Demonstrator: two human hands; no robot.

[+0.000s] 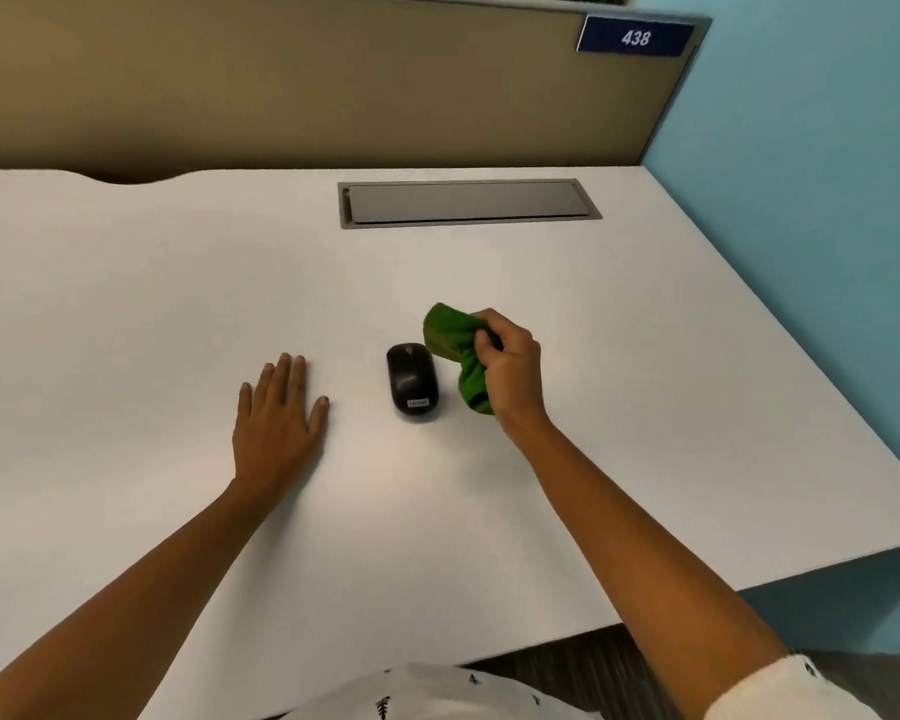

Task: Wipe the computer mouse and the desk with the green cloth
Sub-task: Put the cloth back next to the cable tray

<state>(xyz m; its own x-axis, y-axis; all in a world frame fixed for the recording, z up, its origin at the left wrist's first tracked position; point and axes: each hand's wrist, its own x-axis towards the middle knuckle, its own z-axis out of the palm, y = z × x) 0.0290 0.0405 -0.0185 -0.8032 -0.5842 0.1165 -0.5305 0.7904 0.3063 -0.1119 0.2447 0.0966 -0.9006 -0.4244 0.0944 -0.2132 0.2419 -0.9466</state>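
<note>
**Head view: green cloth (450, 337) bunched in the right hand (510, 371), beside the computer mouse (411, 381)**

Head camera, nearest first. On the near side of the mouse, a white patterned shirt (437, 688) and the edge of a sleeve (780, 688) show, and two bare forearms reach out over the white desk (126, 304). Left of the mouse and well apart from it, the left hand (276, 423) lies flat on the desk. Its fingers are straight and it holds nothing.

The mouse is black with a small label at its near end, and it sits on the desk between the two hands. Just right of it, the right hand's fingers are curled tight round the cloth. One lobe of the cloth sticks out past the mouse's far right corner and another hangs down beside the mouse. I cannot tell whether the cloth brushes the mouse.

Beyond the mouse, a grey cable hatch (468, 202) is set into the desk. Past that stands a tan partition (281, 96) with a blue number plate (635, 37) reading 438.

The cloth looks soft, limp and light, so it should wrap easily over the mouse's curved shell. It is probably best kept wadded in the palm with one pad of fabric left free. The mouse is likely light, hard and smooth, and may skid on the slick desktop when wiped. The free left hand could steady it by its two sides.

Count: one mouse, one cloth, one desk, two hands, one hatch, one plate.
</note>
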